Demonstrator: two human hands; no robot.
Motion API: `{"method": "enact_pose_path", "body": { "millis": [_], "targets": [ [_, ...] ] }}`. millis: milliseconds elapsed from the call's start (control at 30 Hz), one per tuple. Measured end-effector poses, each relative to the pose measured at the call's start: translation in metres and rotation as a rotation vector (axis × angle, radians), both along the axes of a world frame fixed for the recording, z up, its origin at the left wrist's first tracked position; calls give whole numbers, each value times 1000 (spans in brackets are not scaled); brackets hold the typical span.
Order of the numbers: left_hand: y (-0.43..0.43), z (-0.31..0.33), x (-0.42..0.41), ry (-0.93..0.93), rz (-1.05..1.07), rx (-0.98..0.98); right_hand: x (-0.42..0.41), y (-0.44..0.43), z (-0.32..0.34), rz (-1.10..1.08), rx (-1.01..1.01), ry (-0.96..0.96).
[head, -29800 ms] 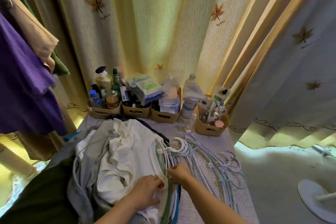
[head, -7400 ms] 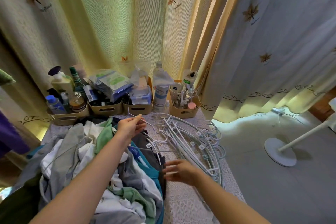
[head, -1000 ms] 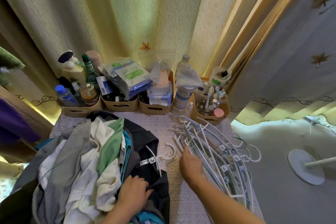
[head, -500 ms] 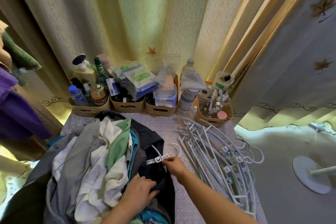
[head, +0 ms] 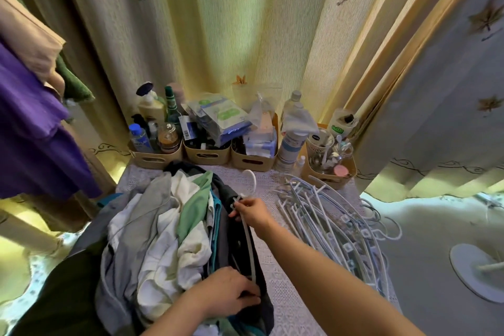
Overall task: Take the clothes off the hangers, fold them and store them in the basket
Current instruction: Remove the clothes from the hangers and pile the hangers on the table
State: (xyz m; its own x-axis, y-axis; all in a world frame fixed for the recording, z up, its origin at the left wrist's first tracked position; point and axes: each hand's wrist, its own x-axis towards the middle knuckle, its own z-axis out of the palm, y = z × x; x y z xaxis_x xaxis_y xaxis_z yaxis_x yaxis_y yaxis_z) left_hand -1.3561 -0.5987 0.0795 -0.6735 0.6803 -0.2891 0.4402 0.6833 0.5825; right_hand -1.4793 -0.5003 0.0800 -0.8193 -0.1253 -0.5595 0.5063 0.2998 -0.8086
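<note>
hanger: white hanger [head: 246, 237], centre of frame, partly inside a dark garment [head: 237, 251]; its hook [head: 249, 175] is clear of the cloth and points to the top of the frame
long axis: runs top to bottom of the frame, from the hook down to the left hand, with the lower end leaning slightly right
right hand [head: 252, 211]: narrow grip, fingertips pinching the hanger's neck just below the hook
left hand [head: 226, 296]: lower centre, fingers curled onto the dark garment at the hanger's lower end, pinning the cloth
key relation: the garment lies down-frame of the right grip, so I'd expect the pull-out to go up-frame along the axis, away from the left hand
nearer hand: the right one already has the hanger; the empty-hanger pile [head: 327, 226] is just to its right
open room: bare strip of bench [head: 283, 294] between the garment and the hanger pile
limit up-frame: bins of bottles [head: 201, 154] are near the hook, so a straight pull is probably short and needs a swing right
edges: the bench's right edge is under the hanger pile, with some hooks overhanging the floor
clothes pile [head: 163, 226]: heaped, touching the garment's left side
basket: can't make one out
risk: the hanger's lower end may snag in the cloth
</note>
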Motion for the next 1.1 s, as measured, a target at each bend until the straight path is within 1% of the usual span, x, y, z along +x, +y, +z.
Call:
{"method": "enact_pose_path", "body": {
  "millis": [133,200,267,333,400,500,600,700,900,1033,1100],
  "targets": [
    [-1,9,10,-20,-19,-13,-11,-8,12,9,84,12],
    [0,10,11,-28,-29,-54,-9,-4,14,2,102,-1],
    [1,6,16,-12,-93,-150,-5,1,14,-9,91,-32],
    [3,-5,26,54,-159,-261,-1,7,13,-24,73,-45],
    [5,-17,37,115,-180,-375,2,11,16,-29,57,-42],
    [8,-19,39,92,-258,-465,1,16,21,-29,40,-38],
    [3,-12,29,61,-277,-438,-1,20,20,-56,22,-65],
    [-2,-3,19,-48,-304,-427,-5,18,14,-108,20,-92],
    [-6,12,12,-139,-252,-412,-16,10,3,-102,108,-89],
    [-14,16,11,-213,-181,-358,-22,14,7,-90,64,-64],
    [-15,17,11,-237,-152,-335,-21,18,16,-54,35,-105]
  ]
}}
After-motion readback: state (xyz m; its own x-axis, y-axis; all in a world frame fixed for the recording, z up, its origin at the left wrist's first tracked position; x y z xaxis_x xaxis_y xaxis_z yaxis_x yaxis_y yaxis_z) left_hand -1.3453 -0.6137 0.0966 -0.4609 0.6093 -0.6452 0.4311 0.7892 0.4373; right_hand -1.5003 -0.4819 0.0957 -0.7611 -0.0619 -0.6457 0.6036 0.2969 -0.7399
